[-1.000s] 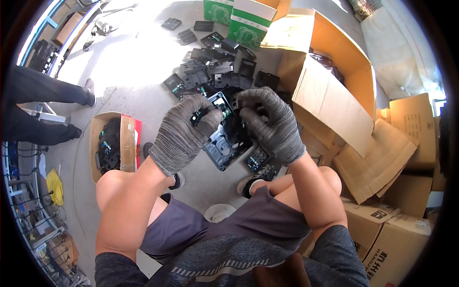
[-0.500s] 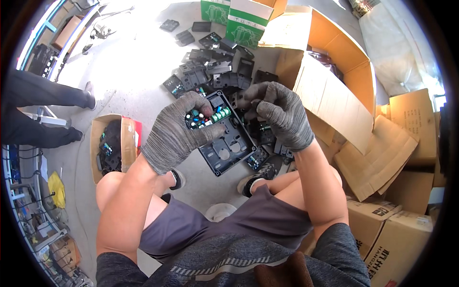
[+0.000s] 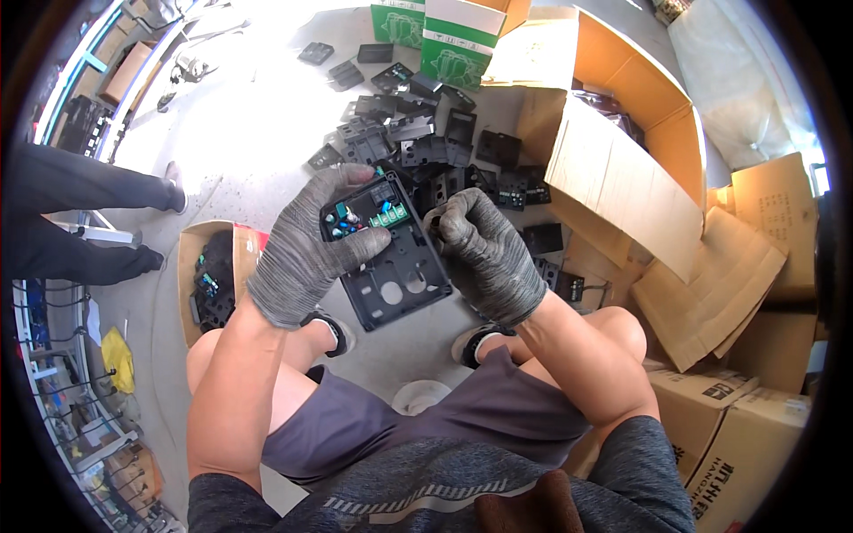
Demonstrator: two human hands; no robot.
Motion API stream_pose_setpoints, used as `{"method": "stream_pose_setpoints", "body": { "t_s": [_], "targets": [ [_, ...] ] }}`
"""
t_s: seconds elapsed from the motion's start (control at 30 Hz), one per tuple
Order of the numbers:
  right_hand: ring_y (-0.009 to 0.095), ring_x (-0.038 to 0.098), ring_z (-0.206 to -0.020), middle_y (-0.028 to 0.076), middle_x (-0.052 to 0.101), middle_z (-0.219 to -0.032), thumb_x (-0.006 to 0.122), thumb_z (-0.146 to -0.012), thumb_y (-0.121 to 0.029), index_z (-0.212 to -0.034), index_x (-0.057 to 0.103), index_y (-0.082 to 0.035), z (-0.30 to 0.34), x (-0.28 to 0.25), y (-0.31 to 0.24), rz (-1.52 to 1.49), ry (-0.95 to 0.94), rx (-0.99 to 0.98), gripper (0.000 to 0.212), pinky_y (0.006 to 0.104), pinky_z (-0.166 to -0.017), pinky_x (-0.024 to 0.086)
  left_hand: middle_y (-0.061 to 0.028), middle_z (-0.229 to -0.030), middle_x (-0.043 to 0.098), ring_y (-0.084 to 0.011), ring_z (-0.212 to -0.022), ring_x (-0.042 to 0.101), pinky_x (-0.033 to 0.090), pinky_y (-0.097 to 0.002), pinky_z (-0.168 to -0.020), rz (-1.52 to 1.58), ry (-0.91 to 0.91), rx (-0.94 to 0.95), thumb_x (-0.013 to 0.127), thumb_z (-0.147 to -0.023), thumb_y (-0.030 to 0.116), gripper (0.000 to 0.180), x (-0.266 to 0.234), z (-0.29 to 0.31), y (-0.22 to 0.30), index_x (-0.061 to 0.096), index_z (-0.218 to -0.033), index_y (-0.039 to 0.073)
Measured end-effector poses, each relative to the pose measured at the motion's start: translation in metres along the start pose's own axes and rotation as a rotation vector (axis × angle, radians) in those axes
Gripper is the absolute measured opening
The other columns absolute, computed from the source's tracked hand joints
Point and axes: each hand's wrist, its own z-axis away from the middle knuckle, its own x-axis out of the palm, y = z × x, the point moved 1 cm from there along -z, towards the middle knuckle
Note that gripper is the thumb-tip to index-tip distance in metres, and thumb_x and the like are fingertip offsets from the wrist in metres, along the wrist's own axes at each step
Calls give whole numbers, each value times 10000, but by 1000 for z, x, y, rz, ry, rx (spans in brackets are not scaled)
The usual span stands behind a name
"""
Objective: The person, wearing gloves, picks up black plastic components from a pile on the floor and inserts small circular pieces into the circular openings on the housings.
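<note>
Near: dark shorts (image 3: 355,413) are covering the lap, knees spreading left and right, likely leaving working room between them. Gloved left hand (image 3: 306,244) is clamping a black plastic case (image 3: 410,266) by its left side, thumb pressing across the open face, other fingers going behind and over the far edge. The case is tilting in the air above the floor (image 3: 222,178), open side facing the person, probably so the green terminal strip (image 3: 389,215) and small parts are showing. Gloved right hand (image 3: 489,258) is hovering just beside the case's right edge, wrist bending inward, fingers curling together; cannot tell whether they're pinching anything small. Both forearms are angling inward.

Left: a small carton (image 3: 246,258) is holding similar black parts, maybe sorted. Farther: a loose pile of black parts (image 3: 426,147) is lying within reach, presumably for convenience. Right: a big open cardboard box (image 3: 622,173) is standing, flap hanging. Far: green cartons (image 3: 459,49) are standing behind the pile.
</note>
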Motion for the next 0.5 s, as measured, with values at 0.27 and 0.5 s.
{"method": "stream_pose_setpoints", "body": {
  "t_s": [0.27, 0.5],
  "targets": [
    [99, 604, -769, 28, 620, -917, 734, -954, -205, -1029, 545, -95, 5, 12, -5, 72, -16, -60, 231, 254, -661, 525, -78, -1167, 648, -143, -1037, 620, 534, -300, -916, -243, -39, -35, 821, -825, 180, 592, 4, -5, -11, 546, -1327, 26],
    [90, 635, -761, 17, 644, -893, 771, -914, -157, -996, 577, -63, 9, 12, -12, 301, -96, -143, 230, 248, -641, 556, -45, -1132, 625, -125, -1019, 627, 569, -285, -870, -25, -20, -103, 851, -804, 151, 591, 13, -2, -20, 507, -1279, 82]
  ]
}}
